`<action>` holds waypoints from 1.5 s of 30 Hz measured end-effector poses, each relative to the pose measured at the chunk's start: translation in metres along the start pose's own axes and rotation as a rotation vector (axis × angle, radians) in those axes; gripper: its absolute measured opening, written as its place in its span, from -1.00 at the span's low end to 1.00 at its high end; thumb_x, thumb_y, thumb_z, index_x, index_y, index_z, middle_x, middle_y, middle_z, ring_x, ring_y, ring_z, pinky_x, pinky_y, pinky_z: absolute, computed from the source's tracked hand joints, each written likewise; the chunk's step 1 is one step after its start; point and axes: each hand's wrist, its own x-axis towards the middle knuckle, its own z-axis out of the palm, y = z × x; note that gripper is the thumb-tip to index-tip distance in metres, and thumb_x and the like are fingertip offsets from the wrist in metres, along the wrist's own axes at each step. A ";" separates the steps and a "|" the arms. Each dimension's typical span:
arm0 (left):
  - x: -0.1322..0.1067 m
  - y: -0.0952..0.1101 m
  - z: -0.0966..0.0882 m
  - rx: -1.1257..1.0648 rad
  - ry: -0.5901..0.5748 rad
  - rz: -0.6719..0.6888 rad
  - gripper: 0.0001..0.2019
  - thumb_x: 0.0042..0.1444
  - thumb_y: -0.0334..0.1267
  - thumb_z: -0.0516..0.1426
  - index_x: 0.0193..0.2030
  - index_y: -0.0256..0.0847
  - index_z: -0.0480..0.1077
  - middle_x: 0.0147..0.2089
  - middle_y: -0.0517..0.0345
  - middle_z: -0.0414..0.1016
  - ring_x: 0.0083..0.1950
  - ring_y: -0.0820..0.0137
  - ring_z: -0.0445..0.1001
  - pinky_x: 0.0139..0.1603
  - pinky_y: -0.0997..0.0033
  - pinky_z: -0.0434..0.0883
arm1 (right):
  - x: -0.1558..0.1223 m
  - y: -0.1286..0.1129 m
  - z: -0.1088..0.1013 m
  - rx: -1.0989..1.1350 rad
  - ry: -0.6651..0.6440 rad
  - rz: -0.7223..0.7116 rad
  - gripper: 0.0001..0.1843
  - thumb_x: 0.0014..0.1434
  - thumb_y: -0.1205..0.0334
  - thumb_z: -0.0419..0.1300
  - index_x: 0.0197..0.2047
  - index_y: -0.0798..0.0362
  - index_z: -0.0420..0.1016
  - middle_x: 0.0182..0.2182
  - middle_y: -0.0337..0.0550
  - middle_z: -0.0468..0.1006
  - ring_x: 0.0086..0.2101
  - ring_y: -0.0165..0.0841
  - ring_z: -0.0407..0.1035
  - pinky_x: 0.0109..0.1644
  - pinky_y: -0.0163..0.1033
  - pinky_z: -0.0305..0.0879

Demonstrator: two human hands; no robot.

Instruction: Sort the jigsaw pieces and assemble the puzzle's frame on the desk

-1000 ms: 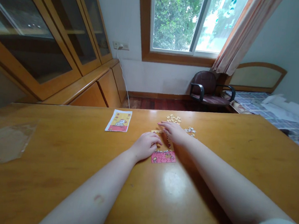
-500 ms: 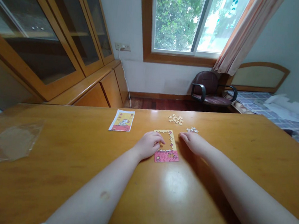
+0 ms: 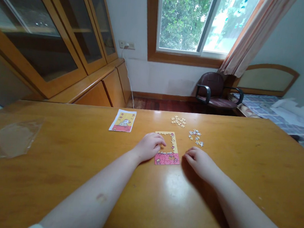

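Note:
A partly filled jigsaw puzzle (image 3: 167, 159) lies flat on the table, yellow around an open middle and pink along the bottom, with a small gap in the pink part. My left hand (image 3: 150, 146) rests over its left edge, fingers loosely stretched towards the open middle. Just off the puzzle's right side, my right hand (image 3: 197, 160) has its thumb and fingertips drawn together; whatever is between them, if anything, is hidden. Beyond that hand lie several loose patterned puzzle pieces (image 3: 194, 133). Farther back sits a heap of yellowish puzzle pieces (image 3: 178, 121).
A picture card (image 3: 123, 121) with a white cartoon animal lies on the table (image 3: 85, 136) to the left. A clear plastic bag (image 3: 12, 138) is at the far left. Behind the table are a glass-door cabinet (image 3: 92, 60) and an office chair (image 3: 215, 89).
My right hand has drawn back towards me from beside the patterned pieces, and its fingers are more curled. More of those pieces now show, spread nearer to me. My left hand stays on the puzzle.

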 end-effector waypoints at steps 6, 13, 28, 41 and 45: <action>0.000 0.000 0.000 -0.017 0.007 -0.016 -0.66 -0.07 -0.58 0.01 -0.31 -0.16 0.52 -0.18 0.15 0.55 -0.10 0.35 0.45 0.04 0.24 0.37 | 0.001 0.011 -0.009 0.115 0.080 0.080 -0.75 0.17 0.22 0.07 -0.33 0.05 0.58 -0.34 -0.08 0.57 -0.30 -0.27 0.42 -0.21 -0.20 0.32; 0.000 0.001 -0.001 -0.012 0.000 -0.012 -0.66 -0.06 -0.56 0.01 -0.30 -0.15 0.53 -0.19 0.14 0.55 -0.11 0.35 0.45 0.05 0.23 0.37 | 0.002 0.017 -0.008 0.025 -0.091 -0.082 -0.79 0.12 0.30 0.17 -0.20 -0.01 0.60 -0.25 -0.10 0.53 -0.27 -0.31 0.43 -0.11 -0.20 0.32; 0.000 0.002 -0.001 -0.016 -0.014 -0.014 -0.68 -0.04 -0.56 0.02 -0.30 -0.16 0.53 -0.19 0.14 0.55 -0.11 0.34 0.46 0.04 0.25 0.37 | -0.002 0.009 -0.007 0.120 -0.188 -0.027 -0.95 0.01 0.28 0.26 -0.43 0.04 0.47 -0.47 -0.25 0.49 -0.44 -0.40 0.34 -0.36 -0.32 0.21; 0.001 0.004 0.002 0.034 -0.057 0.047 -0.76 0.03 -0.49 0.07 -0.29 -0.16 0.53 -0.23 0.14 0.56 -0.14 0.35 0.46 0.00 0.29 0.37 | 0.003 -0.018 0.023 0.321 0.031 -0.062 -0.92 0.05 0.29 0.25 -0.37 0.02 0.59 -0.48 -0.24 0.56 -0.47 -0.42 0.35 -0.32 -0.33 0.25; 0.001 0.005 0.002 0.043 -0.065 0.042 -0.76 0.04 -0.48 0.06 -0.29 -0.16 0.53 -0.23 0.15 0.56 -0.14 0.35 0.46 0.00 0.30 0.37 | 0.006 -0.020 0.028 0.272 0.024 -0.121 -0.93 0.04 0.31 0.28 -0.36 -0.02 0.60 -0.42 -0.23 0.59 -0.41 -0.41 0.38 -0.27 -0.32 0.27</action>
